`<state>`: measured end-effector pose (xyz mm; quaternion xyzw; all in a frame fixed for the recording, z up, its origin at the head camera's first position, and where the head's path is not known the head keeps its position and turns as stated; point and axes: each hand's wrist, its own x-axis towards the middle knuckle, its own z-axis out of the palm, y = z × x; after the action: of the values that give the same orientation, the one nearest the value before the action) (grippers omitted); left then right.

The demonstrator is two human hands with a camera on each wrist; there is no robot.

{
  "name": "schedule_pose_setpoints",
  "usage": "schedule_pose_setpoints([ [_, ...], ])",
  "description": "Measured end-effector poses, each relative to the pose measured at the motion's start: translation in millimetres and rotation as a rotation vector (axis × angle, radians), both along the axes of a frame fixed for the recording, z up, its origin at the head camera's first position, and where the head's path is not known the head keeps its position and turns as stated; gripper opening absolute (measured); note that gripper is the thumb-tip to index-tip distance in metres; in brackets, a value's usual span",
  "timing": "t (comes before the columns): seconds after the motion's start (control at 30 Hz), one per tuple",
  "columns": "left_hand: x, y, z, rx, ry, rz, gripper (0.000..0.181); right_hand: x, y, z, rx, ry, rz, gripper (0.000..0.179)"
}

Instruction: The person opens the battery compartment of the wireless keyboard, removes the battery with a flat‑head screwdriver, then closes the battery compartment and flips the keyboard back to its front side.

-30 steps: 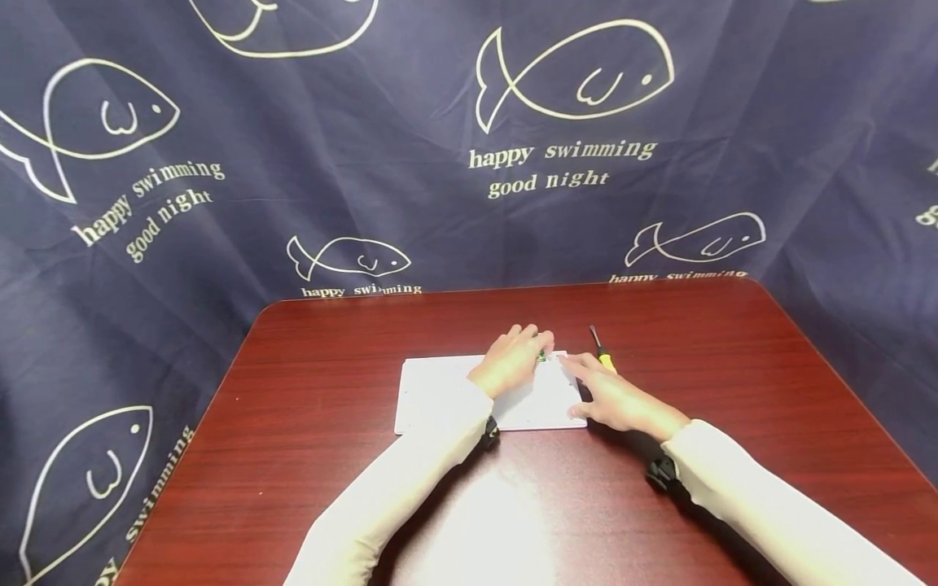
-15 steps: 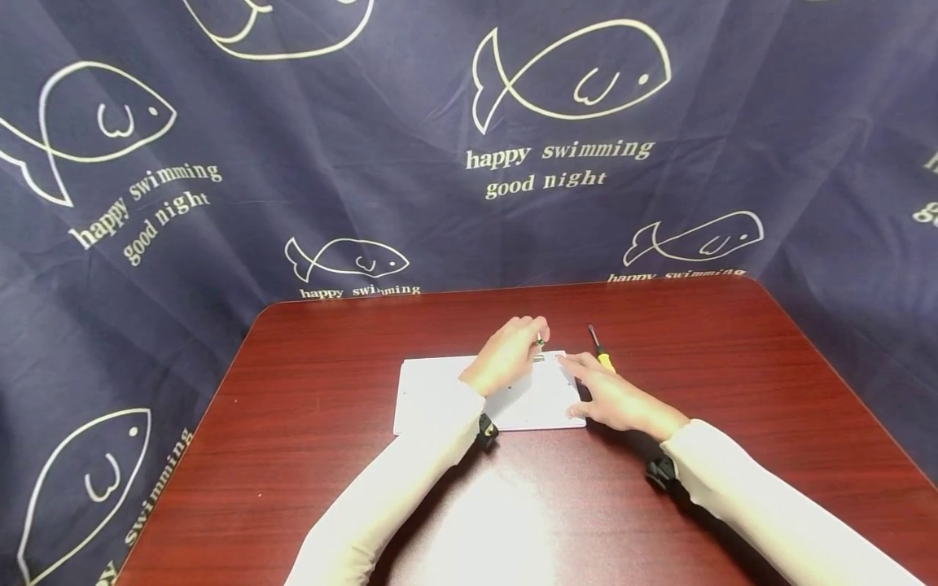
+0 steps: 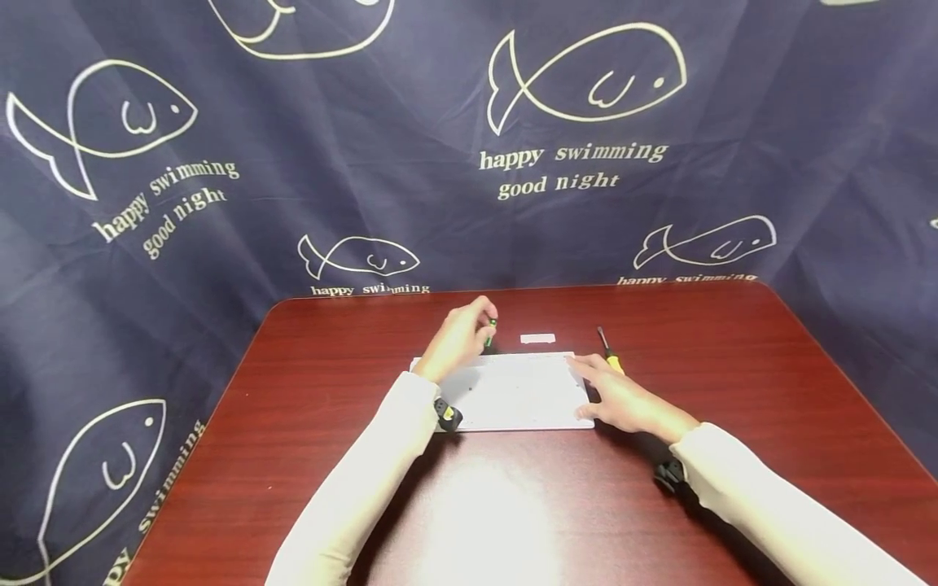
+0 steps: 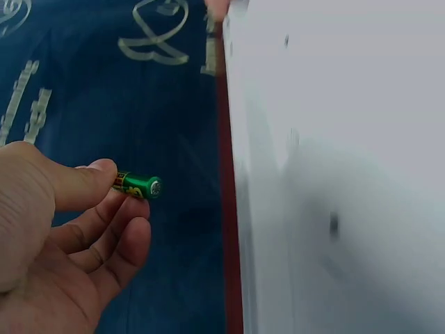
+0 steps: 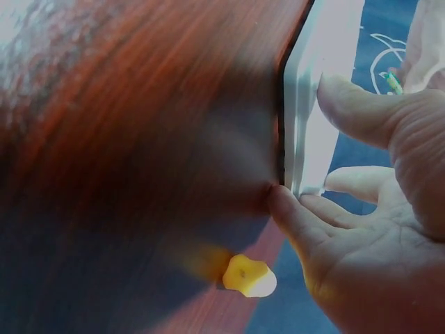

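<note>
A white flat keyboard-like slab [image 3: 523, 395] lies on the table, a few small dark spots on its upper face. Beyond its far edge, toward the left, my left hand [image 3: 458, 334] pinches a green battery [image 4: 142, 185] between thumb and fingers. In the left wrist view the battery's metal end points away from the fingertips, beside the slab's edge. My right hand [image 3: 619, 397] holds the slab's right end, fingers near the far corner and thumb at the near one. The right wrist view shows its thumb [image 5: 354, 104] on the slab's face and fingertips against the side.
A small white rectangular piece [image 3: 537, 338] lies on the table behind the slab. To its right lies a screwdriver [image 3: 612, 361] with a yellow and black handle, close to my right fingers. A blue fish-print cloth [image 3: 440, 146] hangs behind the table.
My left hand has risen off the slab and moved left past its far edge with the battery. The small white piece behind the slab has come into sight. My right hand stays put.
</note>
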<state>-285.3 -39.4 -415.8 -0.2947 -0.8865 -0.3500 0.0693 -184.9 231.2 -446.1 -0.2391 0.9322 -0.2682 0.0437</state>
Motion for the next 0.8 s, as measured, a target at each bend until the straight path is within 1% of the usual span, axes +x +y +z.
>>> schedule_pose_setpoints([
  [0.07,-4.6,-11.6,-1.5,0.034,0.001,0.022,0.019,0.6,2.0,-0.5,0.002,0.001,-0.004,0.079],
  [0.17,-10.7,-28.7,-3.2,0.058,-0.004,0.064,0.019,1.7,3.8,-0.4,0.000,-0.002,-0.011,0.078],
  [0.23,-13.8,-39.6,-4.1,0.056,-0.023,0.110,0.018,2.5,4.3,0.2,-0.002,-0.010,-0.016,0.078],
  [0.3,-16.3,-48.7,-5.1,0.043,-0.056,0.173,0.016,2.8,4.7,0.4,-0.001,-0.013,-0.019,0.078],
  [0.4,-19.1,-58.9,-6.6,0.004,-0.119,0.269,0.015,2.6,5.2,0.1,0.004,-0.012,-0.018,0.078],
  [0.5,-21.9,-64.9,-8.4,-0.053,-0.158,0.338,0.015,2.1,4.9,0.1,0.003,-0.008,-0.016,0.078],
  [0.63,-26.2,-68.7,-11.2,-0.126,-0.195,0.399,0.015,1.6,3.4,0.3,0.001,-0.006,-0.012,0.078],
  [0.8,-31.7,-73.1,-15.1,-0.204,-0.267,0.444,0.016,1.0,-0.2,0.8,0.001,-0.010,-0.009,0.079],
])
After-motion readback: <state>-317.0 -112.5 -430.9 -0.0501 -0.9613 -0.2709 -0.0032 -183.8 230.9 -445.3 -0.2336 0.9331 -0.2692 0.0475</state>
